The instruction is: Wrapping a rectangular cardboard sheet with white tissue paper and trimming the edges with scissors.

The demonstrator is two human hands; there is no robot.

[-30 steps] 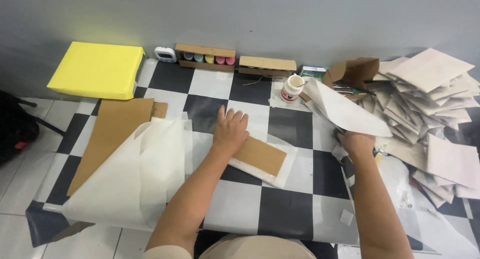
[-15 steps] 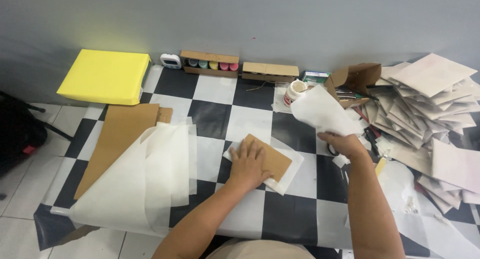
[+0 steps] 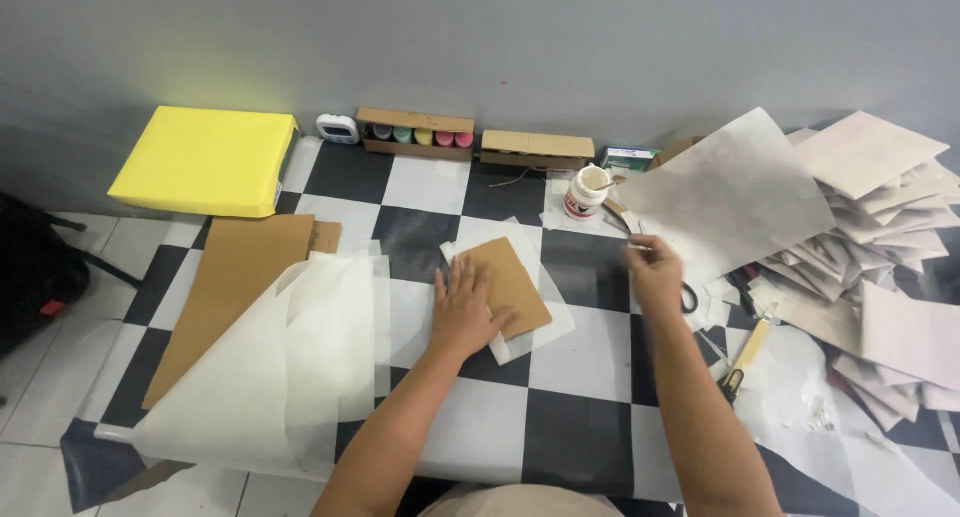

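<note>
Brown rectangular cardboard piece [image 3: 508, 285] lies on a small stack of thin white paper sheets [image 3: 540, 322], mid-table, on the black-and-white chequered table [image 3: 580, 417]. Left hand [image 3: 465, 305] is spread flat, palm down, on the card's near-left edge; pinning, not gripping.

Right hand [image 3: 655, 270] is raised just right of the card, fingers pinched on the lower corner of a large translucent white sheet [image 3: 730, 202] that hangs lifted over the table.

Risks, as judged:
- Lifted sheet is limp and held by one corner only; it could fold on itself or crease.
- Its free edge hangs near the open white glue jar [image 3: 586, 191]; a sweep could tip the jar or smear the sheet.
- Card sits askew on its backing sheets; easing the palm could let it slide.

Hard to make out:
- Scissors [image 3: 690, 297] mostly covered by the right hand and sheet.
- Yellow-handled tool [image 3: 745, 352] partly buried in scraps; kind unclear.
- Heap of pale folded paper pieces [image 3: 890, 227] runs out of view on the right.
- Large brown card sheet [image 3: 235, 287] on the left half hidden under a big white paper sheet [image 3: 270, 377].
</note>
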